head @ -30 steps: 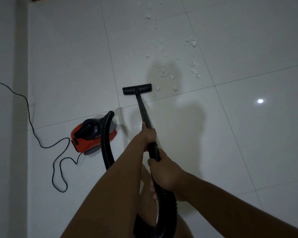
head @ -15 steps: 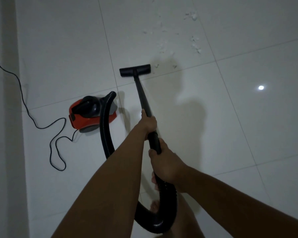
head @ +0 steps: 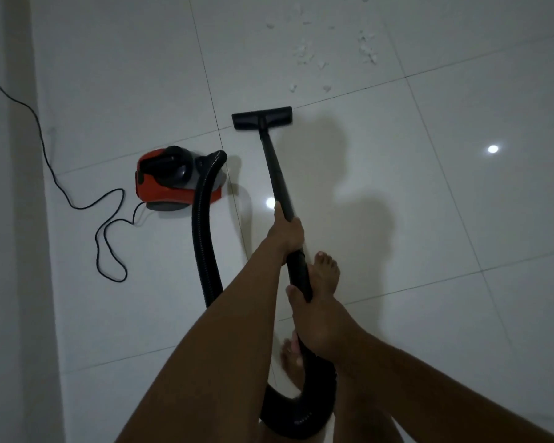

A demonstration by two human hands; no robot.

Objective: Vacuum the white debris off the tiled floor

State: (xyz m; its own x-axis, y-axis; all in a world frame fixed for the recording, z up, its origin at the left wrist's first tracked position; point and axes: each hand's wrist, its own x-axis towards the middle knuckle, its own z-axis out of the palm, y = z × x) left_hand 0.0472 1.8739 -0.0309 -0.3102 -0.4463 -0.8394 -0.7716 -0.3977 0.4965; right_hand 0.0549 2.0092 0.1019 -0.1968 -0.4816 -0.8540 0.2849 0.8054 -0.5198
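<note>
The left grip (head: 285, 233) and right grip (head: 314, 327) clamp the wand (head: 275, 167) — its nozzle (head: 262, 118) short of the white debris (head: 307, 55) scattered ahead; tiled floor (head: 461, 219) seemingly far from clean.

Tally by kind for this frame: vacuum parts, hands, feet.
Canister: 1
Hose: 1
Wand with floor head: 1
Power cord: 1
Hands: 2, left hand, right hand
Feet: 2, forward foot, rear foot
Total: 8
White debris: scattered, uncounted
</note>
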